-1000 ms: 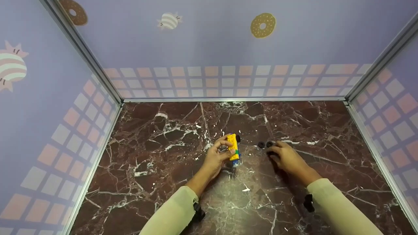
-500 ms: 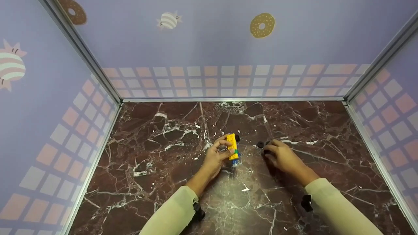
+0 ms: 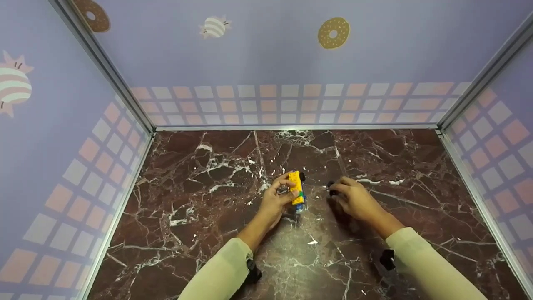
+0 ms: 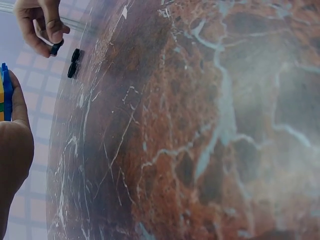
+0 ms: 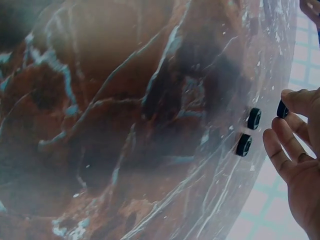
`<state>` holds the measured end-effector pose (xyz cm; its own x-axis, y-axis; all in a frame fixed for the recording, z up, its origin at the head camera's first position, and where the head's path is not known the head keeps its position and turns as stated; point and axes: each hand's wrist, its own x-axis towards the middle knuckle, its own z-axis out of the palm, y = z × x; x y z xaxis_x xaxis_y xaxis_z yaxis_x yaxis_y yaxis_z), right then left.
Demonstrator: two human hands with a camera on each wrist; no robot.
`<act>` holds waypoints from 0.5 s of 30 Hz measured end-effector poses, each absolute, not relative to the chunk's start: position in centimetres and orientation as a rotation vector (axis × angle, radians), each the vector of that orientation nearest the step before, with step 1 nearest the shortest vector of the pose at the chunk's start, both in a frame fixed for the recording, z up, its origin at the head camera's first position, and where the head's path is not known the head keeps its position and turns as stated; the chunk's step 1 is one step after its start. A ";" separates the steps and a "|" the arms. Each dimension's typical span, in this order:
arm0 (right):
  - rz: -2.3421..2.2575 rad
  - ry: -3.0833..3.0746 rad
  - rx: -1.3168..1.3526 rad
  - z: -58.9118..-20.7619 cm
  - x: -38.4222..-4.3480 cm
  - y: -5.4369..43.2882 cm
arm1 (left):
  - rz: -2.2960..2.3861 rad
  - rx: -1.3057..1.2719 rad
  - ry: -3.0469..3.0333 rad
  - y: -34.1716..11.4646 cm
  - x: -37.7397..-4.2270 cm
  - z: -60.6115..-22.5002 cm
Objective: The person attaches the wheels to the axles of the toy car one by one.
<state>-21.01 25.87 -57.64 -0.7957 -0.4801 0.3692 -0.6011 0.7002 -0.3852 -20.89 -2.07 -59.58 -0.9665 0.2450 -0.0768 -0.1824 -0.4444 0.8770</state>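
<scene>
My left hand (image 3: 272, 202) grips a toy vehicle built from bricks (image 3: 295, 180), yellow on top with blue parts and a green piece. One black wheel (image 3: 302, 176) shows on its far right side. To the right, my right hand (image 3: 356, 199) pinches a small black wheel (image 5: 283, 108) between thumb and finger, just above the tabletop. Two more black wheels, one (image 5: 254, 118) beside the other (image 5: 244, 145), stand on the table near those fingers. From the head view, my right fingers largely hide the loose wheels. The left wrist view catches only an edge of the toy (image 4: 6, 92).
The dark red marbled tabletop (image 3: 208, 250) has white veins and small white flecks. Patterned lilac panels, a back one (image 3: 266, 62) and one at each side, enclose it with metal edging. A black strap device (image 3: 253, 271) sits at the left wrist.
My right hand has shifted a little left, toward the toy, and now covers most of the loose wheels that showed beside its fingers. My left hand and the toy have barely moved.
</scene>
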 end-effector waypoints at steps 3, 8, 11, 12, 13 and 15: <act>0.747 -2.650 0.880 -57.4 -21.1 25.3 | 2.470 0.086 1.506 -2.0 -20.9 -59.7; 0.784 -2.608 0.904 -57.1 -21.1 24.7 | 2.475 0.095 1.522 -1.9 -20.9 -59.7; 0.805 -2.590 0.919 -57.0 -21.1 24.3 | 2.479 0.100 1.530 -1.9 -20.9 -59.7; 0.815 -2.585 0.926 -56.9 -21.1 24.2 | 2.478 0.100 1.530 -1.9 -20.8 -59.6; 0.827 -2.583 0.932 -56.8 -21.1 24.1 | 2.479 0.099 1.531 -1.9 -20.8 -59.6; 0.854 -2.583 0.943 -56.6 -21.0 23.8 | 2.478 0.097 1.532 -1.9 -20.8 -59.6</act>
